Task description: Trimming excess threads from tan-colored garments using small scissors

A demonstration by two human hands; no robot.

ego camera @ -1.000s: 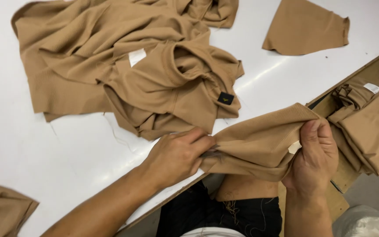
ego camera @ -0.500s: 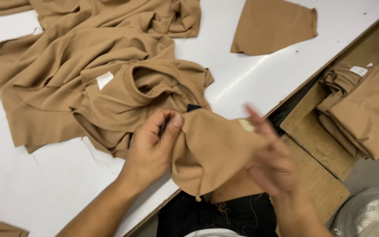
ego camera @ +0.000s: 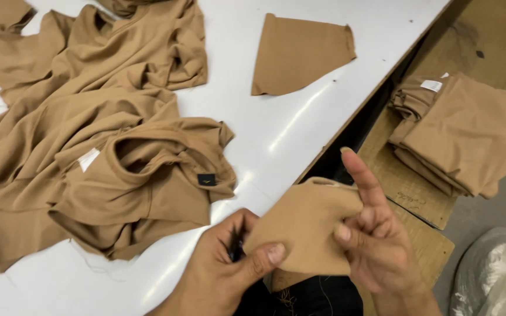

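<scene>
1. Hands low in the frame, centre bottom, both on one small tan fabric piece (ego camera: 308,228) held just off the near edge of the white table (ego camera: 288,134).
2. Left hand (ego camera: 224,275) grips the piece's lower left edge, thumb pressed on top of the cloth, the other fingers curled underneath; something small and dark sits in that grip, too hidden to name.
3. Right hand (ego camera: 376,246) clamps the right edge with thumb over cloth, index finger sticking straight up and free, the remaining fingers folded behind the fabric.
4. Long axis of the piece runs from lower left to upper right, its rounded upper corner pointing toward the upper right of the frame; it lies roughly flat, facing the camera.
5. Count so far: one piece in hand, and one loose tan cut piece (ego camera: 300,55) lying flat at the top centre of the table, well apart from the hands.
6. Left half of the frame: a rumpled heap of tan garments (ego camera: 89,146), how many I cannot tell; the nearest carries one small dark label (ego camera: 207,179) and one white tag (ego camera: 88,159).
7. Right of the frame: one folded stack of tan garments (ego camera: 464,137) on a brown board (ego camera: 405,187), a clear plastic bag (ego camera: 493,275) at the lower right corner.
</scene>
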